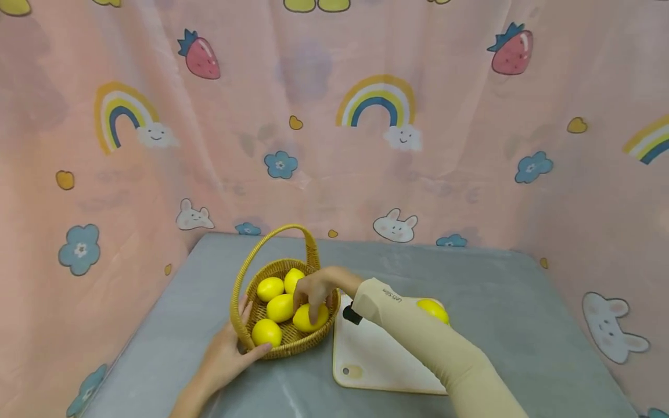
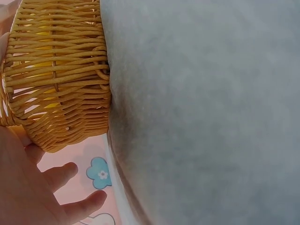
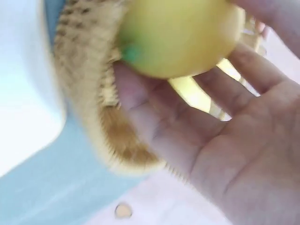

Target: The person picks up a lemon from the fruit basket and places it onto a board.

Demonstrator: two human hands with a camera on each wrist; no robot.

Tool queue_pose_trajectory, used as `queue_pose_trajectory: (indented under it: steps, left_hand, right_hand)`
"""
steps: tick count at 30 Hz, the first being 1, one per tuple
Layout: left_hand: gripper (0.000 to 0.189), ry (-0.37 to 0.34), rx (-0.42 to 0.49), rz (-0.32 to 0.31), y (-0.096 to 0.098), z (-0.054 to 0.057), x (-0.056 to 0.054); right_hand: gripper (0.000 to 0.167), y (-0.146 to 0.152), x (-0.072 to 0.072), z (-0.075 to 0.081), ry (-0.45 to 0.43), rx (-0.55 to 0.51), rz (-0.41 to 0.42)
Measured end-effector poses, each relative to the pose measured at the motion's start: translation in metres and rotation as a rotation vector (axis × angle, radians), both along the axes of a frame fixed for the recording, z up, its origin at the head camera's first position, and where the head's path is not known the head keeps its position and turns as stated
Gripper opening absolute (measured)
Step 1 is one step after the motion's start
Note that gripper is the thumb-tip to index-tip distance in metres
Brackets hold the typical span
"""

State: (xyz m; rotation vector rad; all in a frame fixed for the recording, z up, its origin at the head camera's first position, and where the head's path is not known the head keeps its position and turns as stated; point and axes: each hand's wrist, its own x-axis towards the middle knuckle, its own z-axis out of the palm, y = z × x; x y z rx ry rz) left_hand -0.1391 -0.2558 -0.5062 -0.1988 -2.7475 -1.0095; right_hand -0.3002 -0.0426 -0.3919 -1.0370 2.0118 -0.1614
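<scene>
A yellow wicker basket (image 1: 300, 347) with a tall arched handle (image 1: 251, 255) holds several yellow lemons (image 1: 267, 332). My left hand (image 1: 223, 353) grips the basket's near left side, the thumb along the front rim; two of its fingers extend free below the wicker in the left wrist view. Reaching in over the right rim, my right hand (image 1: 319, 285) grips the rightmost lemon (image 1: 309, 319) inside the basket. The right wrist view shows that lemon (image 3: 183, 37), with a green spot at one end, between thumb and fingers.
Right of the basket lies a white cutting board (image 1: 387, 363), partly covered by my sleeved right forearm (image 1: 418, 339). Another lemon (image 1: 434, 309) sits at the board's far right. A grey cloth (image 1: 486, 290) covers the table, and a pink patterned curtain (image 1: 313, 191) hangs around it.
</scene>
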Motion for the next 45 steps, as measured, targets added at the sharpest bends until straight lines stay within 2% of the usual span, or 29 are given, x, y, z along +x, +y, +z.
queue_pose_trajectory:
  steps: [5,8,11,15,21,24,31,36,45]
  left_hand:
    - [0.096,0.009,0.001,-0.009,0.003,0.001,0.002]
    - [0.096,0.004,-0.001,-0.012,0.004,0.002,0.002]
    - [0.095,0.004,0.005,-0.016,0.004,0.003,0.002]
    - [0.095,-0.005,0.000,-0.019,0.006,0.005,0.003]
    - [0.095,-0.032,-0.033,-0.013,0.003,0.007,0.006]
    - [0.096,-0.041,-0.045,-0.011,0.003,0.007,0.006]
    - [0.097,-0.049,-0.058,-0.015,0.005,0.007,0.005]
    - [0.096,-0.050,-0.068,-0.014,0.006,0.009,0.004]
    - [0.098,-0.087,-0.066,-0.001,0.006,0.011,0.004]
  right_hand:
    - [0.050,0.034,-0.005,0.013,-0.037,-0.134,-0.057]
    - [0.046,0.059,-0.007,0.020,-0.081,-0.163,-0.115]
    - [0.042,0.087,-0.008,0.024,-0.083,-0.179,-0.171]
    - [0.044,0.125,-0.010,0.020,-0.043,-0.180,-0.217]
    - [0.045,0.158,-0.005,0.005,-0.014,-0.161,-0.283]
    - [0.043,0.168,0.000,0.000,-0.016,-0.159,-0.345]
    - [0.041,0.175,0.010,-0.011,0.039,-0.122,-0.481]
    - [0.045,0.173,0.013,-0.018,0.052,-0.078,-0.506]
    - [0.040,0.172,0.010,-0.028,0.059,-0.009,-0.509]
